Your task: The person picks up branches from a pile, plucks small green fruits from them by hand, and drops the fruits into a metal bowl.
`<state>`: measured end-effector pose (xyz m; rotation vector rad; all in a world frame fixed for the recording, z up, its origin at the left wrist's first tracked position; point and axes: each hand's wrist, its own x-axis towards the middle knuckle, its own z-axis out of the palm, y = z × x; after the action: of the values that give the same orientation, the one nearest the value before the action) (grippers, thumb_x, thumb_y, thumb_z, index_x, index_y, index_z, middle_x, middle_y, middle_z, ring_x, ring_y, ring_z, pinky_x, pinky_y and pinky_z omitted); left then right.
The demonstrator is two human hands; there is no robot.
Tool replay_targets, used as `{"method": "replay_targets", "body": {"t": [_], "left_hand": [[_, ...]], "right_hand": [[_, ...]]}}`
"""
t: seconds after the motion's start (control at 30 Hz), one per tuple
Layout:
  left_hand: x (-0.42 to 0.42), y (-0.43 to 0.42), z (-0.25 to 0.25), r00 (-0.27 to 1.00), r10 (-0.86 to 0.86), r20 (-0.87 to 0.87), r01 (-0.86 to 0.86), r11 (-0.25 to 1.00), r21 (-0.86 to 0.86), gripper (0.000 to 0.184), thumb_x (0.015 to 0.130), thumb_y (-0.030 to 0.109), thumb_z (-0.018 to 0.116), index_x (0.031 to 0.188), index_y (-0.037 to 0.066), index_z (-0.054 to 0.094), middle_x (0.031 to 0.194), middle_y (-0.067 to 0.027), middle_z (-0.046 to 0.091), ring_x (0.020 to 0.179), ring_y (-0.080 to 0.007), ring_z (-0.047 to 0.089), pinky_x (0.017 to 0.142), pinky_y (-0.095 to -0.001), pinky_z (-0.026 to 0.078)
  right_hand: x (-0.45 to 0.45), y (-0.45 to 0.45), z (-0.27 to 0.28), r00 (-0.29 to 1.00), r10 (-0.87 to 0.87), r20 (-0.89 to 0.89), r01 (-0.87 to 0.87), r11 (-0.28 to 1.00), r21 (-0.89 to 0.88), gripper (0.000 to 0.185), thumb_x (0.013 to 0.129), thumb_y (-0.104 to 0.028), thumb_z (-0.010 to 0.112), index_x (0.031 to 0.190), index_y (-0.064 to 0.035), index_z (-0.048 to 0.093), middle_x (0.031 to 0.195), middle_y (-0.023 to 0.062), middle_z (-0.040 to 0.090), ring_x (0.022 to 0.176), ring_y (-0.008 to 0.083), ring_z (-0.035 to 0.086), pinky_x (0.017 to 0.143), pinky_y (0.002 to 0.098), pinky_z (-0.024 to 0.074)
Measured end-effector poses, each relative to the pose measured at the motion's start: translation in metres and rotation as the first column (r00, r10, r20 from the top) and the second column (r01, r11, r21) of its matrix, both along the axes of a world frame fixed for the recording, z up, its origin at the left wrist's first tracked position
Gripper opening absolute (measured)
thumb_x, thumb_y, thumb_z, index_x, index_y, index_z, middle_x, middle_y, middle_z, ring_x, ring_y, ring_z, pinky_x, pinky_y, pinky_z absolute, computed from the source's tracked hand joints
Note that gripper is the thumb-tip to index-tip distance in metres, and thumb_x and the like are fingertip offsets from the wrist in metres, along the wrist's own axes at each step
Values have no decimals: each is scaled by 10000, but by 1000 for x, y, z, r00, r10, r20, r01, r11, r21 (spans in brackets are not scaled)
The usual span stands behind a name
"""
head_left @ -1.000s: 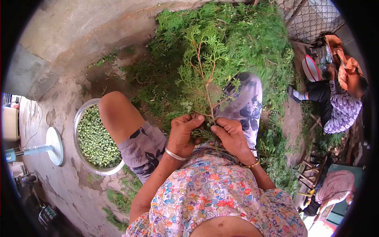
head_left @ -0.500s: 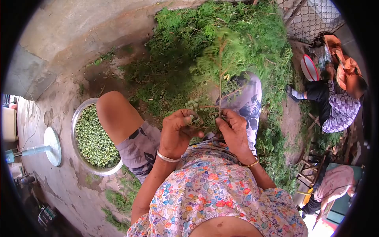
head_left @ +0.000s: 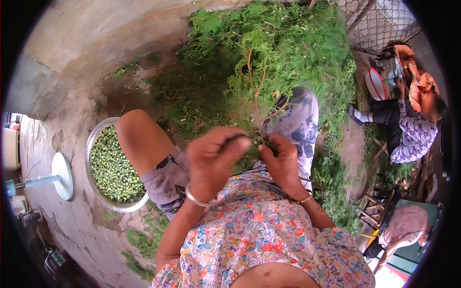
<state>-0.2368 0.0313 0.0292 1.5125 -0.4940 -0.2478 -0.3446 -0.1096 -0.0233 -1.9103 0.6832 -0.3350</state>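
Note:
My right hand [head_left: 283,161] pinches the lower stem of a leafy evergreen branch [head_left: 256,89], which points up and away over my knees. My left hand [head_left: 214,161], with a silver bangle on the wrist, is beside the stem with its fingers curled closed. It is slightly blurred, and what it holds, if anything, is hidden. Left of my bare knee stands a metal basin [head_left: 91,180] with small green seed cones [head_left: 115,165] in it.
A heap of cut evergreen branches [head_left: 307,43] covers the ground ahead and to the right. A pale blue round-based stand [head_left: 62,176] is at the left. Two other people [head_left: 417,132] are at the right, one near a red-rimmed white basin [head_left: 375,84].
My left hand has come away from the branch's side stems, and its fingers have curled. The branch in my right hand has tipped to the left. The green cones by my left fingers no longer show.

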Motion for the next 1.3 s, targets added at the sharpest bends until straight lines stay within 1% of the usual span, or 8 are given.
{"method": "replay_targets", "body": {"t": [0.1, 0.2, 0.3, 0.4, 0.83, 0.93, 1.0, 1.3], "left_hand": [[-21, -17, -25, 990, -144, -4, 144, 989, -35, 90, 811, 9, 651, 890, -35, 648, 719, -12, 605, 588, -48, 496, 522, -198, 389], [-29, -20, -48, 868, -78, -491, 90, 996, 3, 163, 810, 35, 653, 949, -45, 627, 688, -20, 587, 549, -60, 494, 482, -201, 385], [-29, -21, -46, 761, -124, -637, 95, 992, -80, 184, 799, 44, 665, 946, -58, 622, 676, -17, 580, 525, -65, 492, 459, -206, 378], [-26, -19, -44, 704, -173, -688, 108, 985, -138, 198, 788, 44, 673, 941, -69, 617, 678, -21, 585, 520, -70, 498, 458, -210, 384], [-25, -22, -47, 797, -164, -581, 120, 986, -114, 211, 811, 109, 690, 917, -59, 617, 690, -11, 591, 515, -47, 463, 444, -196, 343], [-19, -17, -45, 841, -135, -523, 168, 986, 17, 156, 847, 92, 641, 897, -54, 628, 700, -24, 606, 576, -47, 503, 471, -202, 389], [-18, -14, -45, 687, -185, -702, 72, 980, -188, 193, 872, 112, 612, 995, -37, 614, 675, -24, 579, 516, -58, 464, 426, -201, 347], [2, 10, -48, 563, -335, -755, -121, 871, -476, 231, 889, 45, 539, 1104, -38, 565, 800, -119, 598, 615, -101, 498, 474, -210, 382]], "right_hand": [[5, 4, 14, 999, -23, -48, 20, 998, -56, 287, 795, -57, 648, 1034, 65, 546, 701, 117, 632, 596, 106, 559, 536, 275, 454], [8, 3, 20, 995, -38, 91, 46, 995, -84, 292, 804, -51, 640, 1057, 40, 526, 694, 100, 623, 604, 110, 575, 528, 277, 462], [9, 0, 14, 987, -27, 160, 32, 999, -27, 263, 804, -34, 638, 1040, 37, 547, 704, 85, 622, 607, 109, 585, 520, 266, 467], [10, -2, 14, 986, -23, 166, -6, 985, 173, 217, 804, -8, 631, 1005, 45, 569, 731, 75, 631, 615, 94, 585, 519, 252, 472], [7, -4, 13, 978, 155, 139, -167, 982, 83, 117, 792, 15, 615, 897, 66, 614, 774, 63, 645, 712, 94, 587, 644, 247, 483], [7, -6, 21, 985, 140, 101, -163, 949, 270, 95, 814, -9, 621, 883, 56, 618, 745, 26, 630, 681, 67, 560, 608, 226, 461], [9, -3, 39, 994, -90, -63, 110, 809, 577, 66, 832, -23, 623, 827, 41, 609, 676, -25, 561, 625, 34, 477, 542, 215, 394], [-1, -19, 18, 991, -63, 119, 22, 947, 321, 85, 829, -2, 616, 758, 19, 574, 629, -54, 438, 577, 40, 348, 492, 234, 297]]}}
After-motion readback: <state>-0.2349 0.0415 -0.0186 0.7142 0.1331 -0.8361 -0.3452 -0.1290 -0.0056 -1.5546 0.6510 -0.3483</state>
